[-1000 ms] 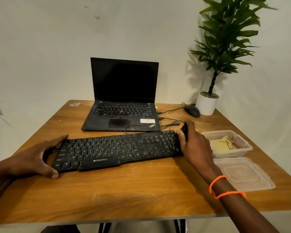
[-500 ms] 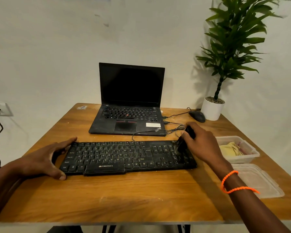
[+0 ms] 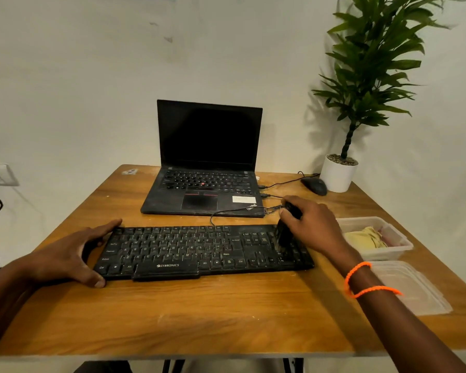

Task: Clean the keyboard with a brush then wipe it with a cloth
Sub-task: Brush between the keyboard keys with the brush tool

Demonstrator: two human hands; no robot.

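Right hand [image 3: 314, 227] has its fingers curled tight around a small black brush [image 3: 284, 234], bristles down on the number-pad end of the keyboard [image 3: 199, 249]. Left hand [image 3: 65, 258] is spread open, thumb and fingers bracing the keyboard's left end so it doesn't skate around. The keyboard sits across the middle of the table [image 3: 199, 319], nearer the front edge, just ahead of the laptop [image 3: 205, 170].

I'd guess it's light, stiff plastic that slides easily on wood, so holding it by the short end makes sense. Bristles look soft; the keys probably wobble if you push hard.

The cloth [image 3: 366, 236] is bunched in a clear tub [image 3: 404, 244] by the right edge, looks floppy, grab it anywhere. Most of the brush handle is hidden inside the fist, and honestly the black bristles blur into the black keys.
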